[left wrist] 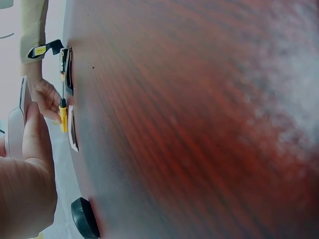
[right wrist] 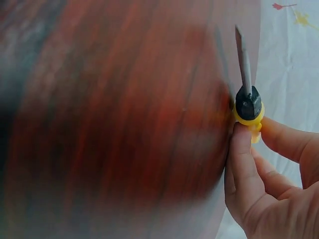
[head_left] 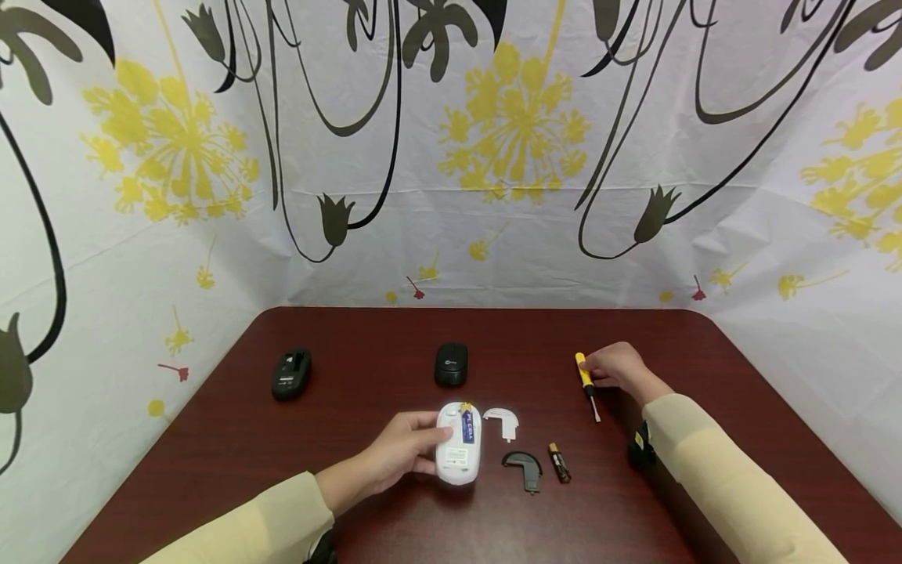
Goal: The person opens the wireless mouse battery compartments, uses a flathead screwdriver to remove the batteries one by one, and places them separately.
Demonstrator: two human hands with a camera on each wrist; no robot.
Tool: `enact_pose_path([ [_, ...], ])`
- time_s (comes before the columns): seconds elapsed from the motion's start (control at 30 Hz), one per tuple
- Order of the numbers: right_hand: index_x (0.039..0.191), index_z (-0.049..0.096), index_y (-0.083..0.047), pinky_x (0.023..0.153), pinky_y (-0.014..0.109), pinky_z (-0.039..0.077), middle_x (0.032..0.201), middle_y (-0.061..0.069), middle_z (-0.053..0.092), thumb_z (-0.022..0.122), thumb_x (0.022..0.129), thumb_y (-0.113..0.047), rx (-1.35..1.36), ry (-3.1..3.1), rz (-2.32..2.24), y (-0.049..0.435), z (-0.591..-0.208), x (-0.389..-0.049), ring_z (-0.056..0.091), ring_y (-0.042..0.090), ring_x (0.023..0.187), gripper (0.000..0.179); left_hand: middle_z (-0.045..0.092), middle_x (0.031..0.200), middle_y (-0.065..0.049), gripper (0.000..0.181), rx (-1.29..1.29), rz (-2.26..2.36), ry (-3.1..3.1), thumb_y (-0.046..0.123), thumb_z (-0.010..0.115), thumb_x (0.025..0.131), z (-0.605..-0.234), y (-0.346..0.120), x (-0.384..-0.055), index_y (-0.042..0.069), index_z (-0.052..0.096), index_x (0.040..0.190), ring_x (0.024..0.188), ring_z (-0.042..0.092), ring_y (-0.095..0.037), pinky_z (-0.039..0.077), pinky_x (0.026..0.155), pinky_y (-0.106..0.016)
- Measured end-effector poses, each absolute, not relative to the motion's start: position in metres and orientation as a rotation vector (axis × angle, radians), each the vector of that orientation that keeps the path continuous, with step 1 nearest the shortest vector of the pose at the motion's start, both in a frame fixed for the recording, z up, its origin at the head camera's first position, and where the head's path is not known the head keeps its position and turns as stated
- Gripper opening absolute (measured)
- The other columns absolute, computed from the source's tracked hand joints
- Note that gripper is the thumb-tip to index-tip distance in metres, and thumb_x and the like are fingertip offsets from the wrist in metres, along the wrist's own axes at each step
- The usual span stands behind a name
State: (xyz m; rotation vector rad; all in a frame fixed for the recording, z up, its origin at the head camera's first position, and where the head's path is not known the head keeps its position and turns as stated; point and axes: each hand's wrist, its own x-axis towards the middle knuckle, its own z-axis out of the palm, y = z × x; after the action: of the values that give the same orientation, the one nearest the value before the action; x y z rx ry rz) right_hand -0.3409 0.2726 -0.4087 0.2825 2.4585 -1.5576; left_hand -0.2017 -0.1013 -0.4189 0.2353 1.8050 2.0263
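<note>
My left hand [head_left: 405,450] holds a white computer mouse [head_left: 456,462] above the table with its underside facing up. A blue battery [head_left: 468,427] sits in the mouse's uncovered compartment. On the far right, my right hand [head_left: 616,366] pinches the yellow handle of a screwdriver [head_left: 585,372], thumb on one side and fingers on the other. Its metal tip points toward the near side of the table. Beside the white mouse lie a white battery cover [head_left: 506,423] and a dark grey battery cover [head_left: 527,471]. A dark battery with a gold end [head_left: 560,464] rests just right of them.
On the dark red-brown table [head_left: 352,337] sit two black mice: one [head_left: 451,365] at the back middle, another [head_left: 292,374], underside up, at the back left. A patterned white cloth [head_left: 395,266] hangs behind the table.
</note>
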Motion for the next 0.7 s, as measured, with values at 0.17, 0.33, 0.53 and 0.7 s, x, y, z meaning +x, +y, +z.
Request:
enact_pose_path([
  [0.17,0.115,0.058,0.017,0.074,0.037,0.058,0.115,0.026,0.056,0.066,0.09,-0.004,0.259,2.506,-1.515,0.2721,-0.4102,-0.3412,0.062,0.022,0.083,0.033,0.069,0.098,-0.015,0.045,0.229,2.027,1.804,0.012,0.061,0.095,-0.4195,-0.1016,-0.202,-0.012,0.05,0.132,0.084,0.068,-0.023,0.059,0.068,-0.037],
  [0.33,0.111,0.06,0.015,0.073,0.037,0.058,0.112,0.025,0.057,0.066,0.09,-0.004,0.26,2.525,-1.493,0.2721,-0.4094,-0.3397,0.062,0.022,0.082,0.03,0.069,0.099,-0.015,0.046,0.224,2.027,1.801,0.012,0.061,0.095,-0.4197,-0.1015,-0.202,-0.012,0.049,0.133,0.084,0.067,-0.023,0.059,0.069,-0.038],
  [0.53,0.112,0.06,0.015,0.072,0.036,0.058,0.112,0.025,0.058,0.066,0.09,-0.005,0.261,2.54,-1.464,0.2719,-0.407,-0.3383,0.062,0.023,0.084,0.031,0.069,0.098,-0.015,0.046,0.225,2.026,1.8,0.012,0.061,0.095,-0.4193,-0.1013,-0.2022,-0.013,0.048,0.133,0.085,0.067,-0.023,0.059,0.069,-0.038],
  [0.7,0.116,0.059,0.017,0.075,0.038,0.058,0.119,0.031,0.057,0.063,0.092,-0.005,0.204,2.56,-1.454,0.2739,-0.4041,-0.3372,0.063,0.031,0.094,0.033,0.069,0.098,-0.015,0.047,0.225,2.026,1.803,0.012,0.061,0.095,-0.4194,-0.1017,-0.2024,-0.013,0.048,0.133,0.084,0.067,-0.022,0.059,0.069,-0.037],
])
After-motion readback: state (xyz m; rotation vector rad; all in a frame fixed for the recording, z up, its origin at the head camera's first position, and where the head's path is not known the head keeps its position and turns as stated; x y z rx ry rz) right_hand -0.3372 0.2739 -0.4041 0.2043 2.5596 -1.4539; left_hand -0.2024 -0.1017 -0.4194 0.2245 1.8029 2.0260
